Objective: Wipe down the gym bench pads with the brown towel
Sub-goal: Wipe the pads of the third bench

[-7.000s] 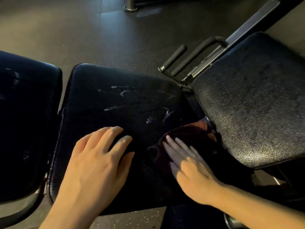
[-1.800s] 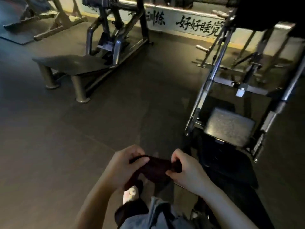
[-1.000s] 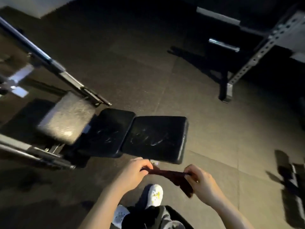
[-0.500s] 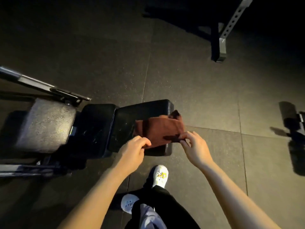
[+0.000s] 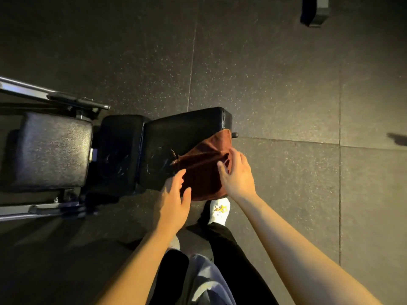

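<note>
Brown towel (image 5: 203, 172) lies spread over the near right corner of the rightmost black bench pad (image 5: 182, 137), at the centre of the frame, with its lower edge hanging past the pad's near side and its upper right corner reaching the pad's right end. The cloth is creased, with a fold running across it from left to right. The left hand (image 5: 176, 199) sits at the towel's lower left edge with fingers fairly straight and spread, thumb toward the cloth; it touches or nearly touches the edge, and whether it pinches any fabric cannot be told. The right hand (image 5: 236, 175) lies at the towel's right side, fingers loosely extended over the fold, resting on the cloth rather than closed round it. White scuff marks show on the pad's surface just left of the towel. A second black pad (image 5: 120, 150) adjoins it to the left, and a third, greyer textured pad (image 5: 52, 150) sits further left at the frame's left side. Metal frame rails (image 5: 55, 96) run along the upper left and lower left of these pads. Below the towel, a white shoe (image 5: 219, 211) with small yellow decorations stands on the dark speckled rubber floor (image 5: 286, 84), with dark trousers (image 5: 226, 245) beneath it toward the bottom centre. A dark equipment foot (image 5: 315, 11) shows at the upper right.
</note>
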A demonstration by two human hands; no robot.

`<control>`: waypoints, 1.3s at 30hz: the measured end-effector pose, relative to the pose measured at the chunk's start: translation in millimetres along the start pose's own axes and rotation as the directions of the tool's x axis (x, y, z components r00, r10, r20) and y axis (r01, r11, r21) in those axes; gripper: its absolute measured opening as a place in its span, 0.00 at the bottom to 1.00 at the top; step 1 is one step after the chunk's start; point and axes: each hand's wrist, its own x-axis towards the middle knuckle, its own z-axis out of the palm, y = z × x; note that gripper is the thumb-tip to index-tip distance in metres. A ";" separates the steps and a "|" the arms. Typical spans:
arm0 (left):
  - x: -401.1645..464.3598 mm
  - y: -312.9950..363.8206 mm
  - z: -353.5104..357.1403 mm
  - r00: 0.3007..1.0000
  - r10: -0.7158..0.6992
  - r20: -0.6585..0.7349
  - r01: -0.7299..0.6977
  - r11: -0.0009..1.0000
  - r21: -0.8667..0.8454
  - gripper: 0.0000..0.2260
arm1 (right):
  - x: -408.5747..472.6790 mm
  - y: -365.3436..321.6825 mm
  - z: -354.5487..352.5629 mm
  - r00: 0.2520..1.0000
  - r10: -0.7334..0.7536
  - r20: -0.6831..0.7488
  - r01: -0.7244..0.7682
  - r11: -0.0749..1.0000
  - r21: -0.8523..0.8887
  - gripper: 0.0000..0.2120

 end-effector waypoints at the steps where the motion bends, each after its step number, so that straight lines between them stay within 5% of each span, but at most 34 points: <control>1: 7.3 2.0 6.9 0.999 0.012 -0.047 -0.011 1.000 0.010 0.21 | 9.3 -3.0 8.1 1.000 0.010 -0.021 -0.010 1.000 0.016 0.26; 9: 76.1 -53.8 90.5 0.927 0.314 -0.206 -0.284 0.945 0.164 0.20 | 41.3 24.3 91.4 0.922 -0.119 -0.370 0.093 0.992 -0.087 0.31; 14: 87.6 -72.0 120.3 0.885 0.284 -0.369 -0.340 0.936 -0.094 0.24 | 46.0 35.5 99.0 0.880 -0.178 -0.440 0.117 0.980 -0.162 0.31; 19: 94.3 -90.9 121.3 0.903 0.354 -0.243 -0.365 0.931 -0.001 0.29 | 50.3 36.6 105.9 0.864 -0.171 -0.473 0.067 0.971 -0.228 0.33; 39: 99.3 -87.3 117.0 0.849 0.482 -0.218 -0.471 0.876 0.103 0.24 | 55.2 31.6 111.3 0.834 -0.177 -0.523 -0.020 0.937 -0.349 0.32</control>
